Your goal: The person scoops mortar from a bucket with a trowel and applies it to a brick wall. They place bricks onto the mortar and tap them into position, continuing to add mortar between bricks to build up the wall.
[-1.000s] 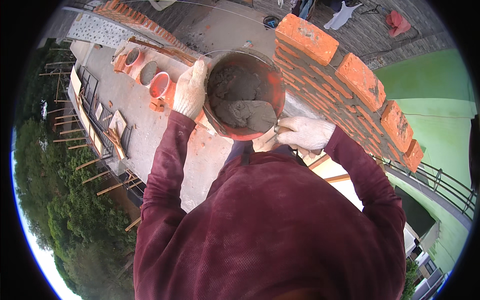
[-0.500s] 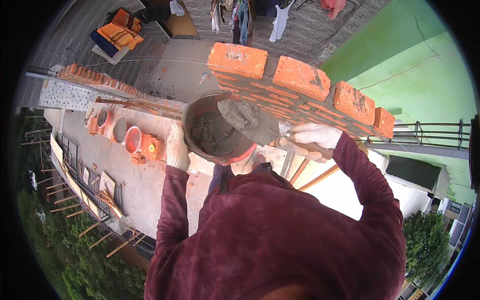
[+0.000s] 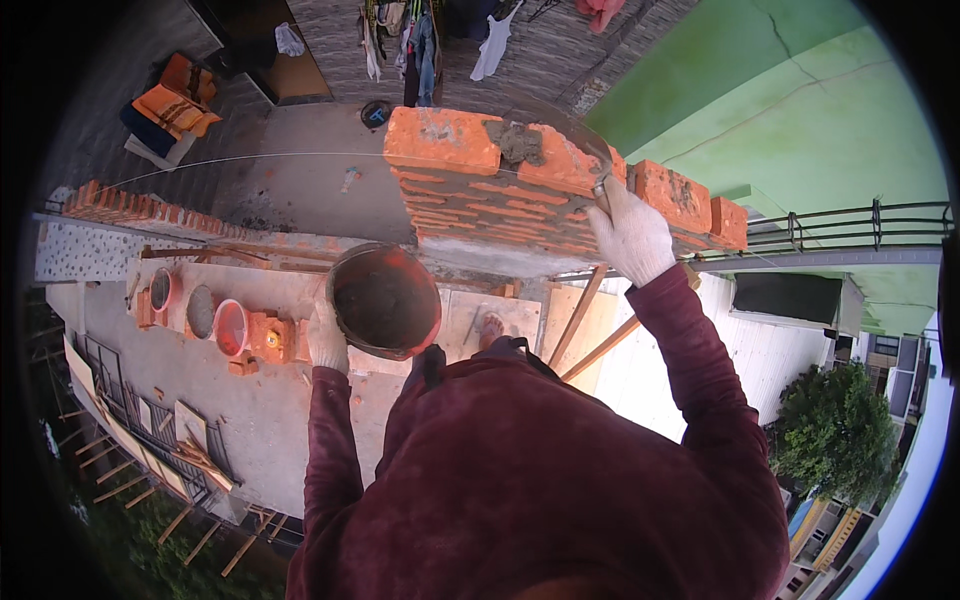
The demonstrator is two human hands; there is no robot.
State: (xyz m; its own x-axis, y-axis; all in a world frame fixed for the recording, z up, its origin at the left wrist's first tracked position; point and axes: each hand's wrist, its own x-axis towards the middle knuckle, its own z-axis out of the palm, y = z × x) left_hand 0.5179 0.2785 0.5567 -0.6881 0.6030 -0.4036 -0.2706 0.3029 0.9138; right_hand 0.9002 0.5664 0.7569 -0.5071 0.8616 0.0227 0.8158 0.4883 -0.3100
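My left hand (image 3: 328, 335), in a pale knit glove, grips the left side of a bucket (image 3: 385, 300) with grey mortar inside and red patches on its wall. My gloved right hand (image 3: 630, 230) is closed on the handle of a trowel (image 3: 602, 182) at the top of a red brick wall (image 3: 480, 200). The blade shows only partly, tilted against the top bricks. A lump of mortar (image 3: 515, 142) sits on the top course between two bricks (image 3: 440, 140). A thin string runs along the wall.
Three small buckets (image 3: 231, 328) stand on the left among loose bricks (image 3: 275, 340). A lower brick wall (image 3: 155, 215) runs at the back left. A metal railing (image 3: 830, 226) and green wall (image 3: 800, 110) are at the right, wooden planks (image 3: 580, 320) below. Clothes hang at the top.
My right hand has lifted the trowel from the bucket up to the wall top, and mortar now lies on the bricks there. The bucket in my left hand has moved lower and left in view.
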